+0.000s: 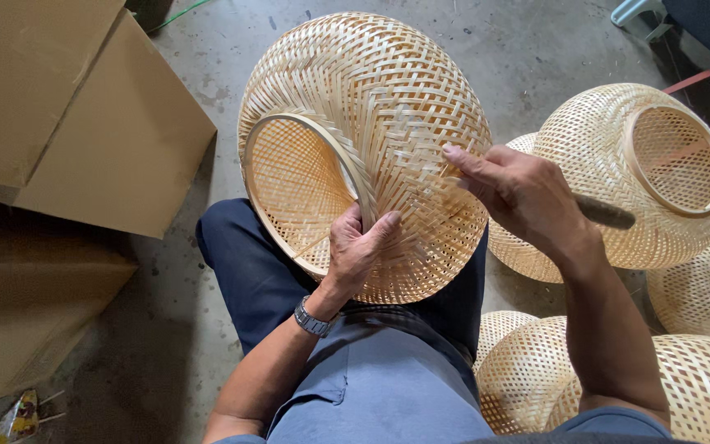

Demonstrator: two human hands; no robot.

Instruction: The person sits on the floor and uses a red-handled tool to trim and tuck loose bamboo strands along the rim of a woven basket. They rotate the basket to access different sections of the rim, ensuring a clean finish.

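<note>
A large woven bamboo basket (pixel 380 90) rests tilted on my lap, its round opening facing left. My left hand (pixel 355 251) grips the basket's wooden rim at the lower edge, thumb on the weave. My right hand (pixel 519 193) presses its forefinger against the basket's outer weave on the right side. That hand is closed around a dark-handled tool (pixel 606 214) that sticks out toward the right; its tip is hidden by the fingers.
Several more woven bamboo baskets (pixel 643 156) lie on the concrete floor at my right, some stacked near my knee (pixel 527 370). Cardboard boxes (pixel 84 107) stand at the left. A chair's legs show at the top right.
</note>
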